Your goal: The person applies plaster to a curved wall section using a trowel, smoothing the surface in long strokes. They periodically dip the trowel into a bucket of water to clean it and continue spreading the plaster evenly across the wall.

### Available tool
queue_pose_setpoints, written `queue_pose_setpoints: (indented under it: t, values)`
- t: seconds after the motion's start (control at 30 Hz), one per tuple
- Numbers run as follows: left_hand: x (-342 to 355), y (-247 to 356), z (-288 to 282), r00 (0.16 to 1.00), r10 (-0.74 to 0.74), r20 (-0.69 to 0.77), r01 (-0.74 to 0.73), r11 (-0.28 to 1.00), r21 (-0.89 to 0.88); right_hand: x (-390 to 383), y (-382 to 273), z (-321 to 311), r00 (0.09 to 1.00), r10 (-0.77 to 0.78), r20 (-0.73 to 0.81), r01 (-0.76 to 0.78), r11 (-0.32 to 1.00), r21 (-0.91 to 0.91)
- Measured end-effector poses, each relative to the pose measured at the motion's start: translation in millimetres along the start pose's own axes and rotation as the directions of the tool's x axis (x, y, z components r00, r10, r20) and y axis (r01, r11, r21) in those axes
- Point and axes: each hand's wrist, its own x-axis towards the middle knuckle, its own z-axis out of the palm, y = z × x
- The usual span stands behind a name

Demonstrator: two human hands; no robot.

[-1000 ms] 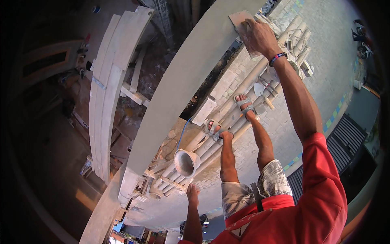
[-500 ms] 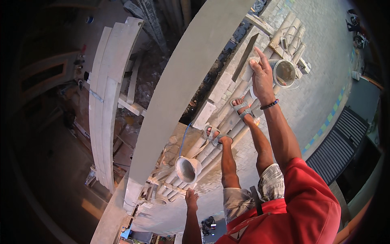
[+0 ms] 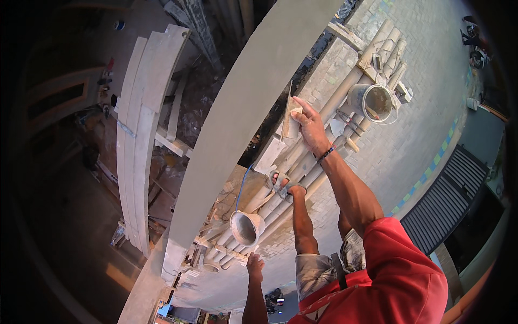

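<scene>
My right hand point(image 3: 312, 128) grips a flat plastering float point(image 3: 290, 120), fingers wrapped over its back. The float's thin plate is tilted edge-on to me, a small gap to the right of the long smooth grey plastered wall point(image 3: 237, 102). Low in the view, my left hand point(image 3: 255, 267) hangs with its fingers loosely apart and nothing visible in it. Just above that hand is a whitish bucket point(image 3: 246, 229) with a greyish inside. A second bucket point(image 3: 376, 102), holding some dark grey contents, stands beyond my right hand.
I stand on a scaffold of lashed bamboo poles point(image 3: 280, 202). A trowel point(image 3: 338, 127) lies on it near the far bucket. Left of the wall are stacked boards point(image 3: 141, 124) over a dark interior. Paving point(image 3: 426, 92), a slatted gate point(image 3: 445, 197) and a parked motorcycle point(image 3: 477, 56) lie right.
My right hand has swung left and nearer to me with the float, which has turned edge-on beside the wall. My right forearm now covers one foot. My left hand has barely moved.
</scene>
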Motion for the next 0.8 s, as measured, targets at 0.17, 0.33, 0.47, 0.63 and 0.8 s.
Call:
queue_pose_setpoints:
  t: [0.17,0.33,0.47,0.63,0.8]
  values:
    - [-2.5,-13.4,1.1,1.0,0.015,-0.008,-0.015,0.997,-0.077,10.9,-112.0,-49.3,0.819,-0.573,0.017,0.393,0.54,-0.744]
    - [-1.3,-22.8,5.1,1.0,-0.021,0.002,0.021,0.997,-0.078,105.0,-228.3,-69.5,0.73,-0.607,0.314,0.339,-0.078,-0.938]
    - [-0.9,-22.5,4.7,0.997,0.04,0.064,-0.032,0.992,-0.123,124.5,-222.9,-52.7,0.765,-0.477,0.432,0.38,-0.206,-0.902]
    - [7.0,-13.5,15.1,0.999,0.026,0.04,-0.023,0.997,-0.076,-19.1,-101.0,68.3,0.774,-0.216,0.595,0.571,-0.169,-0.804]
    - [7.0,-2.1,7.6,0.998,0.07,-0.002,-0.07,0.99,-0.122,-80.8,-119.0,68.7,0.793,-0.08,0.605,0.576,0.424,-0.699]
